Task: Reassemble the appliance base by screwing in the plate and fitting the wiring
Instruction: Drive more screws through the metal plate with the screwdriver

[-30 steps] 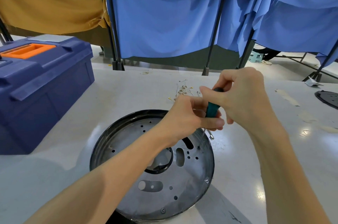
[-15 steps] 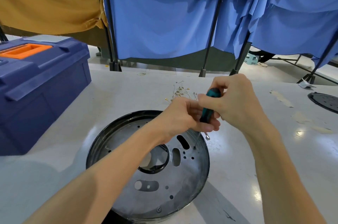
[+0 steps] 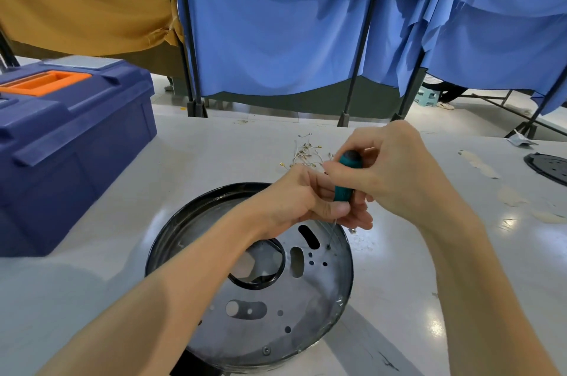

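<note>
The round black appliance base (image 3: 343, 308) lies on the white table with a grey metal plate (image 3: 276, 323) set inside it, full of holes and slots. A teal-handled screwdriver (image 3: 345, 179) stands nearly upright over the plate's far right side, its thin shaft reaching down to a small hole. My right hand (image 3: 395, 173) grips the handle from the top. My left hand (image 3: 300, 200) curls round the lower handle and shaft. A tangle of thin wires with yellow terminals (image 3: 305, 154) lies on the table just beyond my hands.
A dark blue toolbox (image 3: 70, 142) with an orange handle sits at the left. A second black round part (image 3: 549, 167) lies at the table's far right edge, near strips of tape (image 3: 478, 162). Blue and ochre curtains hang behind the table.
The screwdriver's handle top has become more exposed as my right hand's fingers shifted round it. Both hands stay over the same spot on the plate.
</note>
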